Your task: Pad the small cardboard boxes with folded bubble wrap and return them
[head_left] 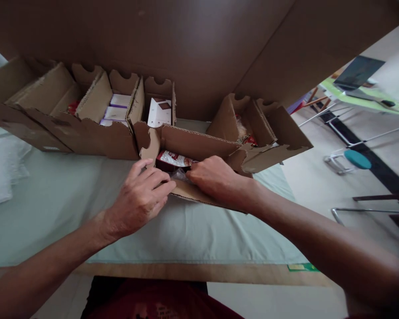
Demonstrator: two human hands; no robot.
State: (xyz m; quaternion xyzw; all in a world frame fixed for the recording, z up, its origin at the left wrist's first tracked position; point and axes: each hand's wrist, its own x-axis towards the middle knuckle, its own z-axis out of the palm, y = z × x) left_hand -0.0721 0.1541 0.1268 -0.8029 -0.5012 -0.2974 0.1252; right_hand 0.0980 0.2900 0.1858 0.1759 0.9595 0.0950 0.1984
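A cardboard bin [201,139] stands pulled forward from the row, over the cloth. Its near left corner is in the grip of my left hand [142,197], whose bent fingers lie over the edge. My right hand [214,177] reaches inside with the fingers curled down; their tips are hidden. Right beside those fingers is crumpled clear plastic [180,174]. Behind the plastic lies a red and white printed packet [176,158]. Whatever my right hand holds, I cannot make out.
More cardboard bins [119,139] line the back, holding white and purple boxes [115,114], a white box [159,113] and red packets [251,140]. Tall cardboard [186,57] rises behind. White plastic wrapping [3,170] lies left. A stool [357,159] and laptop [359,79] stand right.
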